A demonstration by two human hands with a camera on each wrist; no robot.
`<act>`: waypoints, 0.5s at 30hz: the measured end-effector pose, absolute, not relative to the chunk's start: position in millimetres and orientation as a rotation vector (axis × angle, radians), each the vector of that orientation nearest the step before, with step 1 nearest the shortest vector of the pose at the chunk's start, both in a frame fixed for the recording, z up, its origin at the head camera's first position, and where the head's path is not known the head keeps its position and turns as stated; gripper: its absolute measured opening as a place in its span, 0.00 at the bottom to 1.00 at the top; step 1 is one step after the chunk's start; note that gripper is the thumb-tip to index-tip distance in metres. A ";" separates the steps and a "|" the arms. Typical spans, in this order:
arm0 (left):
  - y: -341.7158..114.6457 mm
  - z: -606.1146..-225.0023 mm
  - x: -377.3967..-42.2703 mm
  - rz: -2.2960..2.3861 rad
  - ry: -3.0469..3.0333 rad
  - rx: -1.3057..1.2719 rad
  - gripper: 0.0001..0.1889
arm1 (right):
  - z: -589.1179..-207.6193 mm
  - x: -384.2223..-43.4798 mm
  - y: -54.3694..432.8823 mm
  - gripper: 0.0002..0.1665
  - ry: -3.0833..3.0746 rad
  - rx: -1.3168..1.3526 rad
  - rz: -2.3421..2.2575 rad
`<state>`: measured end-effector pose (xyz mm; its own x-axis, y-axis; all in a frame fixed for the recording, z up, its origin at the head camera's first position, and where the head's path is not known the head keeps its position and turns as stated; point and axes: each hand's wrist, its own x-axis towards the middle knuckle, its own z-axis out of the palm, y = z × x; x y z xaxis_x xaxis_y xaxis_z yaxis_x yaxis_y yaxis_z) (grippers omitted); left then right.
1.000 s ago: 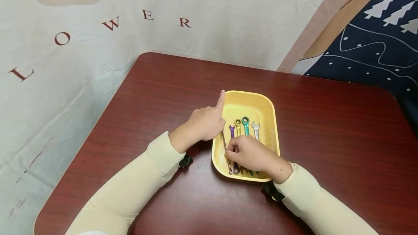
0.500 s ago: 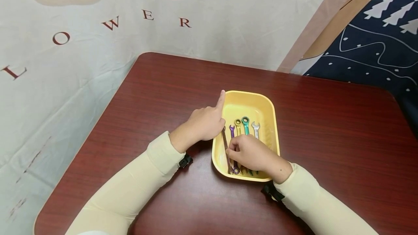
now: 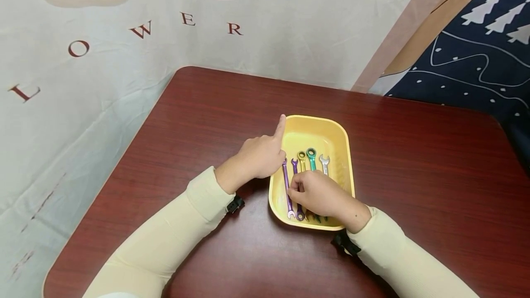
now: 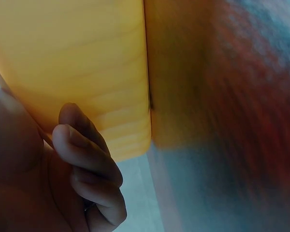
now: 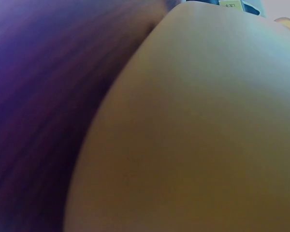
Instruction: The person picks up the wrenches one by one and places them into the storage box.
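Note:
A yellow plastic tray (image 3: 350, 164) holds several wrenches side by side. My left hand (image 3: 265, 153) grips its left side, index finger pointing along the rim. In the left wrist view, the curled fingers (image 4: 89, 159) lie against the tray's outer wall (image 4: 111, 53). My right hand (image 3: 316, 192) reaches over the near half, its fingertips pinching the leftmost purple wrench (image 3: 285, 174). Beside that lie a second purple wrench (image 3: 295, 166), a gold ratchet wrench (image 3: 302, 159), a teal ratchet wrench (image 3: 311, 155) and a silver wrench (image 3: 325, 162). The right hand covers their middles.
The tray stands on a dark red wooden table (image 3: 232, 105). Behind it hangs a pale cloth (image 3: 290, 36) with printed letters, and a dark blue patterned cloth (image 3: 463, 72) at the right. A smooth yellowish surface (image 5: 198, 125) fills most of the right wrist view.
The leftmost wrench has turned about its length: first a thin edge, then brownish, now purple with its open jaw end showing nearest the tray's front. Both hands stay nearly in place.

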<state>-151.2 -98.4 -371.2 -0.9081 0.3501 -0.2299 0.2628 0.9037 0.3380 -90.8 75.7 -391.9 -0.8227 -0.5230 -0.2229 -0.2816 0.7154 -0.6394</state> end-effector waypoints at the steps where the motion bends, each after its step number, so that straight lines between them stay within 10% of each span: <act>1: -98.5 -371.1 -151.0 0.438 2.777 0.455 0.47 | -391.6 -90.6 75.7 0.15 2.530 -0.624 -0.853; 15: -100.2 -372.2 -151.5 0.441 2.788 0.479 0.47 | -386.1 -88.3 74.6 0.12 2.591 -0.628 -0.954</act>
